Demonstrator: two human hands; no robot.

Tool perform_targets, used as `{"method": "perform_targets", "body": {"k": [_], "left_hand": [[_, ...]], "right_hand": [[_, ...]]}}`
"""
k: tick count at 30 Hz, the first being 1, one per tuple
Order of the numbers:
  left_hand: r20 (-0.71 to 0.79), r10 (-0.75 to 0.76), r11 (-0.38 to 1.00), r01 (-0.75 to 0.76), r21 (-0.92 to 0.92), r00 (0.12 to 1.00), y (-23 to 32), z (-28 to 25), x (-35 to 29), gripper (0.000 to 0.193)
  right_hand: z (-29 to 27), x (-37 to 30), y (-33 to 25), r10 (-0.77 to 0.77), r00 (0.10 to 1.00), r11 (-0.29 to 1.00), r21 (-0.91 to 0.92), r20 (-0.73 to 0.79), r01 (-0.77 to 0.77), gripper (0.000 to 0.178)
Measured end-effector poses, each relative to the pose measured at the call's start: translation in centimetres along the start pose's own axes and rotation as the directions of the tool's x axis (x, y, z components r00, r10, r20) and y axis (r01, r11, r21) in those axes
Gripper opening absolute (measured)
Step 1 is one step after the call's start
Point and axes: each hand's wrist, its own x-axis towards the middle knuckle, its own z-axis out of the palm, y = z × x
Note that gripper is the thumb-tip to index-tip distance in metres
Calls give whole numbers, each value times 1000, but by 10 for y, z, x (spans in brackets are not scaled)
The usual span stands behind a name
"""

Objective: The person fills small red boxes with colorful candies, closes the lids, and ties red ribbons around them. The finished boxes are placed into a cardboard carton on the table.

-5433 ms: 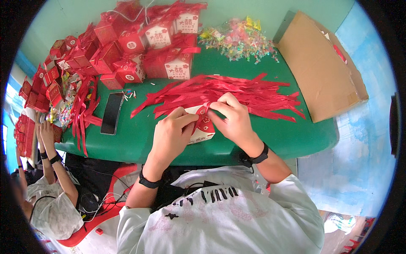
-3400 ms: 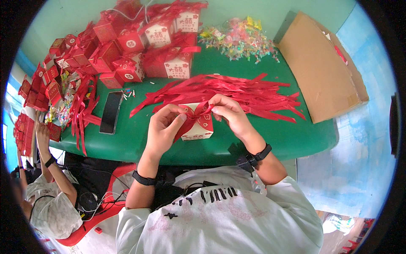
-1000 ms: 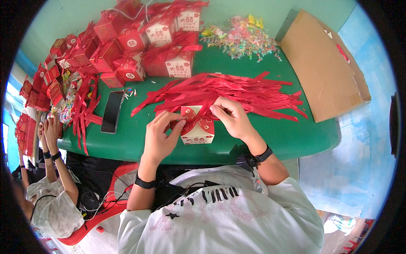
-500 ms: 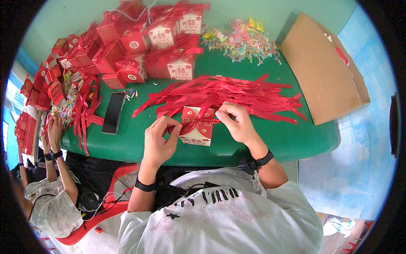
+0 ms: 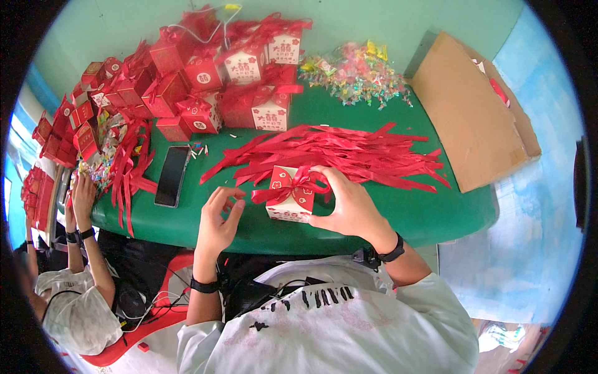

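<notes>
Fingers [image 5: 329,181] of the right hand [image 5: 349,209] curl round the right side of the box [image 5: 289,196], thumb low at its front corner, grasping it. It is a small cardboard cube, red on top and white in front, with a red ribbon bow [image 5: 293,184] tied on top, and it sits near the front edge of the green table [image 5: 436,215]. At 9 o'clock of the box the left hand [image 5: 218,221] is released, fingers loosely bent and apart, holding nothing, just beside a trailing bow end. At 12 o'clock lies a heap of flat red ribbons [image 5: 349,153]. At 10 o'clock lies a black phone [image 5: 172,176], glossy and slab-shaped. Finished boxes [image 5: 205,87] pile at 11 o'clock, wrapped candy [image 5: 355,71] at 1 o'clock, brown cardboard [image 5: 467,118] at 2 o'clock. Another person's hand [image 5: 81,193] rests at the table's left edge.
</notes>
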Motion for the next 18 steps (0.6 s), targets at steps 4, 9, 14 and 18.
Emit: {"method": "perform_targets", "body": {"k": [4,9,14,18], "left_hand": [[-27,-75,996,76,36,997,-25,2,-8,13],[-35,-70,998,70,7,997,-24,8,-9,12],[-38,-95,994,97,58,995,-24,11,-9,11],[-53,-105,994,106,31,993,-25,11,-11,11]], "right_hand": [[-37,18,-16,-17,997,1000,-5,70,18,90],[-116,72,-3,-105,990,993,49,-99,111,89],[-146,176,22,24,994,974,225,-103,0,88],[-129,254,73,183,983,983,6,33,-183,99]]}}
